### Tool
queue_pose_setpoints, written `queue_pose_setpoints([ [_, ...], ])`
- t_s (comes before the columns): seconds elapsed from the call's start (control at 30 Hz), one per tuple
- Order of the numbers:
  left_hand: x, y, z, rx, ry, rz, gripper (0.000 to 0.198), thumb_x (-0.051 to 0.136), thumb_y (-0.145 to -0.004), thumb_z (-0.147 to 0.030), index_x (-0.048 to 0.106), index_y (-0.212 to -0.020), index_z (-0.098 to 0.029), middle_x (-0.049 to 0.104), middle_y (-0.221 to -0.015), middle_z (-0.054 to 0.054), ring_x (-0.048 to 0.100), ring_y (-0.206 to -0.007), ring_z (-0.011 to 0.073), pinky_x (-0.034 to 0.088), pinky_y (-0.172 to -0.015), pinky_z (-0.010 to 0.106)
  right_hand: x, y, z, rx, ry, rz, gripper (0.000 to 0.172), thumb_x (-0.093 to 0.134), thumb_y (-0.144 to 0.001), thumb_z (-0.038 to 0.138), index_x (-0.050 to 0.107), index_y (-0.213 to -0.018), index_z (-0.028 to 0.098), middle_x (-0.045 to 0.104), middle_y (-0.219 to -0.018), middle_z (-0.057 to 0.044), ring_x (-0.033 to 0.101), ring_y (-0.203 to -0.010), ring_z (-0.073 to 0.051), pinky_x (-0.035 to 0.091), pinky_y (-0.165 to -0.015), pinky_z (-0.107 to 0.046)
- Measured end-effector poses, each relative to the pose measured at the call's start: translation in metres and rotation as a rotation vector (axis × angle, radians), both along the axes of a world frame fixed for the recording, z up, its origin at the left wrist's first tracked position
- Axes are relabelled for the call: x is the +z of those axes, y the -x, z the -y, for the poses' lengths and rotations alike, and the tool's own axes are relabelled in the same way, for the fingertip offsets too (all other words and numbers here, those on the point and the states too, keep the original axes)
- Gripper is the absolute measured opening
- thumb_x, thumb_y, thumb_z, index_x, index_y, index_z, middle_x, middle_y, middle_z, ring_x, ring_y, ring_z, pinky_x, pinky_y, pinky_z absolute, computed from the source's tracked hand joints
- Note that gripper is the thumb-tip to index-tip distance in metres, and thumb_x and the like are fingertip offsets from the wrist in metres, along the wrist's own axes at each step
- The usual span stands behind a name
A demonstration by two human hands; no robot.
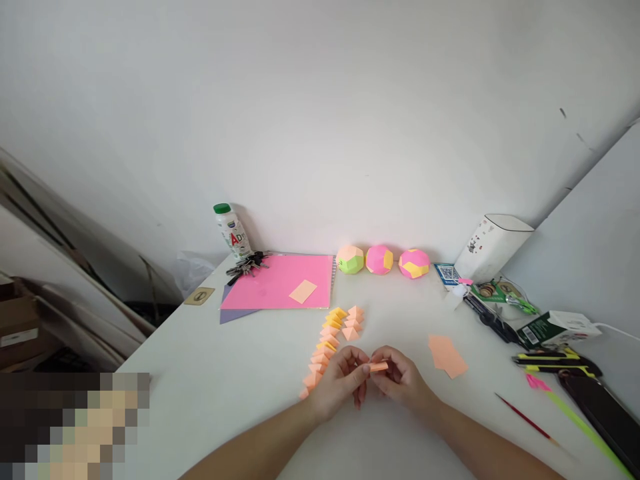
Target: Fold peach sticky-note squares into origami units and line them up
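A small folded strip of orange paper (pixel 379 367) is pinched between both hands above the white table. My left hand (pixel 345 377) holds its left end between thumb and fingers. My right hand (pixel 399 377) grips the other end, its fingers bent around the paper. Just beyond and to the left of my left hand runs a row of folded orange and yellow paper pieces (pixel 329 339); its near part lies beside that hand. A shorter row of folded orange pieces (pixel 353 323) stands next to it. Flat orange sheets (pixel 447 355) lie right of my right hand.
Three paper balls (pixel 379 259) sit by the wall. At the back left are a pink sheet (pixel 275 283), keys (pixel 247 266) and a bottle (pixel 233 232). Rightward lie a thin brush (pixel 524 416), scissors (pixel 493 320), a yellow-black cutter (pixel 555 361), a black phone (pixel 600 407) and a white container (pixel 493 248).
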State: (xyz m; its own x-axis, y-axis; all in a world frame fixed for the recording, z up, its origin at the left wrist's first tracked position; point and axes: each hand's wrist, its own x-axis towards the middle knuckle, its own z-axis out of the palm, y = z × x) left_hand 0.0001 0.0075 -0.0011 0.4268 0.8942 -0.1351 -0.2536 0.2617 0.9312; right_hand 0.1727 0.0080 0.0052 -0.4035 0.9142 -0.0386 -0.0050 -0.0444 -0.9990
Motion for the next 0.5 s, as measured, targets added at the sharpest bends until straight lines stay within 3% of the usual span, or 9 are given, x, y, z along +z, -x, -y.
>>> queue_pose_setpoints([
  [0.17, 0.0009, 0.0001, 0.0003, -0.014, -0.017, -0.015, 0.034, 0.06, -0.079, -0.048, 0.046, -0.087, -0.018, 0.052, -0.049, -0.007, 0.048, -0.038, 0.0083, 0.04, -0.039, 0.02, 0.0034, -0.0028, 0.0001, 0.056, 0.012, -0.032, 0.025, 0.06, -0.083, 0.042, 0.054, -0.093, 0.02, 0.052, -0.074, 0.001, 0.048, -0.059, -0.011, 0.043, -0.056, -0.024],
  [0.5, -0.0011, 0.0011, -0.0002, -0.021, -0.03, -0.021, 0.031, 0.059, -0.082, -0.044, 0.045, -0.089, -0.018, 0.052, -0.051, -0.007, 0.048, -0.039, 0.0078, 0.04, -0.039, 0.019, 0.0045, -0.0068, -0.0009, 0.073, -0.043, -0.019, 0.037, 0.047, -0.088, 0.052, 0.053, -0.096, 0.017, 0.051, -0.061, 0.002, 0.051, -0.056, -0.014, 0.041, -0.056, -0.027],
])
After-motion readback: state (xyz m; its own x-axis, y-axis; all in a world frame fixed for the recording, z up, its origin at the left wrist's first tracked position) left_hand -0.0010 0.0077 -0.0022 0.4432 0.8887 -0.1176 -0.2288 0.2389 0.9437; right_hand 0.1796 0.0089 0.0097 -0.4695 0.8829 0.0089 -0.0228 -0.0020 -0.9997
